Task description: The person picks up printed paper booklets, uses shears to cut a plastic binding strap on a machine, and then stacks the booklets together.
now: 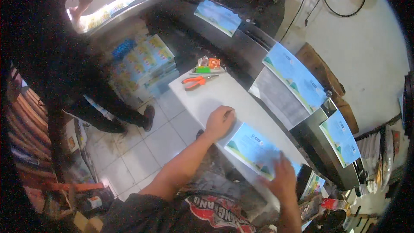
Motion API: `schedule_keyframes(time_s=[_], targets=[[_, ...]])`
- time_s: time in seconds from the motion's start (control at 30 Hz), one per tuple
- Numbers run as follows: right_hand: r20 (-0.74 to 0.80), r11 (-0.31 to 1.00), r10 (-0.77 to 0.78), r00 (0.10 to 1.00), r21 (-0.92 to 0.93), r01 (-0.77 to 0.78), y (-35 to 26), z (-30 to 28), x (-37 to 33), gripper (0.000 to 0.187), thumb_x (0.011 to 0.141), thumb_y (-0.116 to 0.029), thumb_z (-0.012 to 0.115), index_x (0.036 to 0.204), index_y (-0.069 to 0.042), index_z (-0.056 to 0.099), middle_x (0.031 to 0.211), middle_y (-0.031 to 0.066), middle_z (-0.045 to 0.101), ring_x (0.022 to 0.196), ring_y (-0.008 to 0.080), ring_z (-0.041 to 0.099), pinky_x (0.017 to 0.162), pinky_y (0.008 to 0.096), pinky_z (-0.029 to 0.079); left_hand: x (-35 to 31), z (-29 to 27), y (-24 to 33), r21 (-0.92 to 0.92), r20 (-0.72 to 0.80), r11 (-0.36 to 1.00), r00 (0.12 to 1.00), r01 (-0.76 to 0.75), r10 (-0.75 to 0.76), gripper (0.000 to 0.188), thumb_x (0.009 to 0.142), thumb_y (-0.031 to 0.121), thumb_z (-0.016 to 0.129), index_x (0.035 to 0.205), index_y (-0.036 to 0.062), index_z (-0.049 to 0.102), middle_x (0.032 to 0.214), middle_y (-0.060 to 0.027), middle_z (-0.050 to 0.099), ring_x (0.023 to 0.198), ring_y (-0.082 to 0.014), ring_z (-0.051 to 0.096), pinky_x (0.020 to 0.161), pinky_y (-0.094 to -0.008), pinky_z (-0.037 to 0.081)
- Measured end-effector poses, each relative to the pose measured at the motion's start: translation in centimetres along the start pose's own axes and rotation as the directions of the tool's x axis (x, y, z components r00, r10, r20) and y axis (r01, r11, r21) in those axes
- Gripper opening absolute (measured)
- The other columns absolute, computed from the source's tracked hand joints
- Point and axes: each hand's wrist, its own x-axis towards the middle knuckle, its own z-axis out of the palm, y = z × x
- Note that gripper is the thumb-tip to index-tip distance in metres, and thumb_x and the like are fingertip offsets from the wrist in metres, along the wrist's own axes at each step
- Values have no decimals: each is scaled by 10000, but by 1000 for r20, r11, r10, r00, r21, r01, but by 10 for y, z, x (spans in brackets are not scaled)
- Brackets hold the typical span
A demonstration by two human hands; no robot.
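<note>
A light blue printed booklet or sheet [252, 142] with green hills along its lower edge lies on the white tabletop [202, 99] in front of me. Beside its left end, my left hand [220, 123] rests on the table with the fingers curled in; nothing shows in them. My right hand [280, 179] is over the booklet's right end, blurred by motion, its fingers spread apart. Whether it touches the paper I cannot tell. Further right on the table, partly behind that hand, more blue paper shows.
Orange-handled pliers [196, 82] lie at the table's far end near a green item [202, 69] and an orange packet [214, 63]. Beyond runs a long dark machine [254, 45] carrying several blue printed sheets [295, 75]. At left a person [47, 60] stands by stacked prints [144, 62].
</note>
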Motion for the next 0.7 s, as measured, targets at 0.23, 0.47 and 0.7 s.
schedule_keyframes(time_s=[0.23, 0.47, 0.7], targets=[[270, 998, -27, 963, 67, 9, -9, 1, -5, 503, 831, -347, 666, 1227, -49, 579, 1338, 171, 550, 1175, 369, 556, 933, 479, 493, 3, 0, 3, 12, 7, 999, 999, -32, 32, 250, 901, 221, 625, 1020, 3, 659, 966, -182, 660, 833, -315, 662, 742, -367, 539], [76, 984, 163, 984, -80, -157, 34, -67, 31, 325, 844, -55, 521, 1125, -75, 683, 1040, 194, 688, 900, 384, 669, 801, 445, 527, 1, -6, 3, 18, -17, 1000, 1000, -24, 25, 220, 903, 179, 617, 1025, 3, 669, 964, -171, 673, 796, -271, 665, 723, -345, 530], [-817, 888, -26, 577, -284, -362, 190, -134, 41, 601, 784, 102, 424, 1357, -43, 533, 1323, 167, 581, 1240, 320, 548, 1052, 403, 423, -1, -2, 2, -33, -25, 999, 1000, -16, 15, 250, 905, 221, 626, 1022, 3, 661, 940, -175, 665, 804, -306, 658, 723, -366, 526]])
